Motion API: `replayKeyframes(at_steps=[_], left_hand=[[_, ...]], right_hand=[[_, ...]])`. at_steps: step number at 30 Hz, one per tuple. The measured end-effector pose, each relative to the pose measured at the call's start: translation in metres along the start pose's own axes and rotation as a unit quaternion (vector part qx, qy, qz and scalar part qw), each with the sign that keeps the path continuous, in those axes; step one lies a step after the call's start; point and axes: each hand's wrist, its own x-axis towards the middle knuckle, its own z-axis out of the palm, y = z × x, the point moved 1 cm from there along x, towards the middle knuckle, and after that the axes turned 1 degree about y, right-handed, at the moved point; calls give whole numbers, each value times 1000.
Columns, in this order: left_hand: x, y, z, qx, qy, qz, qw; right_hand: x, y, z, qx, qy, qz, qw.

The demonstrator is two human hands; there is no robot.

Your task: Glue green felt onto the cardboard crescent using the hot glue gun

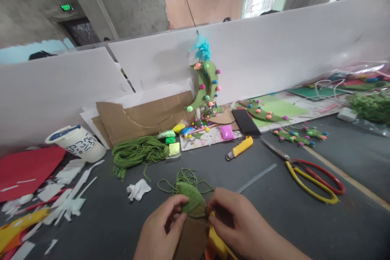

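Note:
My left hand [163, 229] and my right hand [236, 221] meet at the bottom middle. Both pinch a brown cardboard piece [191, 235] whose upper end is wrapped in green yarn [189, 195]. Loose loops of that yarn [185, 178] trail onto the dark table just beyond my fingers. Something yellow [217, 245] shows under my right hand; I cannot make out what it is.
Scissors [307, 170] with red and yellow handles lie to the right, a yellow box cutter [240, 147] and black phone [245, 122] beyond. A green yarn skein [137, 152], white cup [77, 142], cardboard sheets [143, 118] and a pom-pom-covered green crescent [207, 83] stand against the white partition. Paper scraps [61, 195] lie left.

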Motion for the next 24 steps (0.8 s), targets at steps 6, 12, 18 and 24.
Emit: replayKeyframes(at_steps=[6,12,18,24], left_hand=[[1,-4,-1,23,11,3,1000],[2,-9,1,35,-36,28,998],[2,-8,0,33,-35,32,998],[0,-5,-1,24,-31,45,998]], right_hand=[[1,5,-1,-64,-45,3,997],[0,3,6,42,-3,3,999],[-1,-1,-1,-10,10,26,1000],[5,3,-7,-35,31,49,998]])
